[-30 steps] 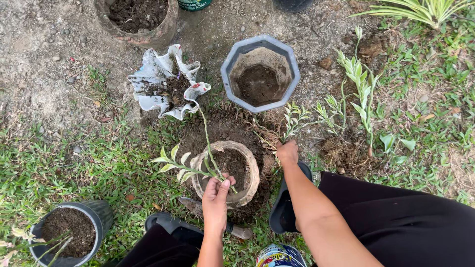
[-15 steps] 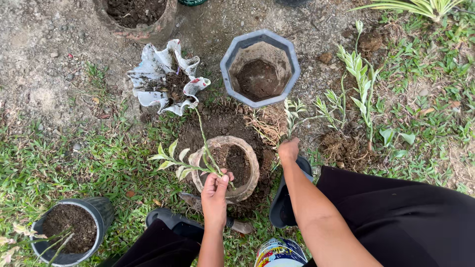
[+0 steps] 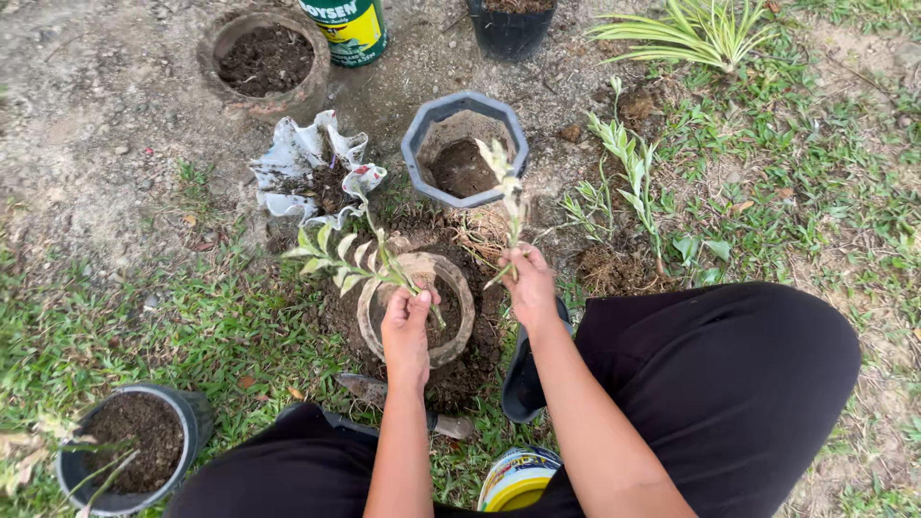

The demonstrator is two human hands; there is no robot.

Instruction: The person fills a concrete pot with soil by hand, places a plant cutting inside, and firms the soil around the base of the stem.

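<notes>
My left hand [image 3: 406,329] grips a leafy green-and-white plant cutting [image 3: 347,255] by its stem, over a small tan pot [image 3: 459,331] half full of soil. The cutting leans up and to the left from the pot. My right hand [image 3: 531,285] holds a second, thinner cutting [image 3: 507,192] upright just right of the tan pot, its tip reaching over a grey octagonal pot [image 3: 463,111] with soil inside. The tan pot sits on a mound of dark loose soil [image 3: 480,360].
A white ruffled pot [image 3: 293,163] lies left of the grey one. A round clay pot [image 3: 264,59], a green can [image 3: 347,27] and a black pot [image 3: 508,24] stand at the back. A black pot [image 3: 134,459] stands front left. A trowel [image 3: 369,389] and a tin [image 3: 518,480] lie near my knees. More cuttings [image 3: 628,163] lie at right.
My right hand has picked a thin cutting up off the ground at the right and raised it upright. The left hand still holds its cutting in the tan pot.
</notes>
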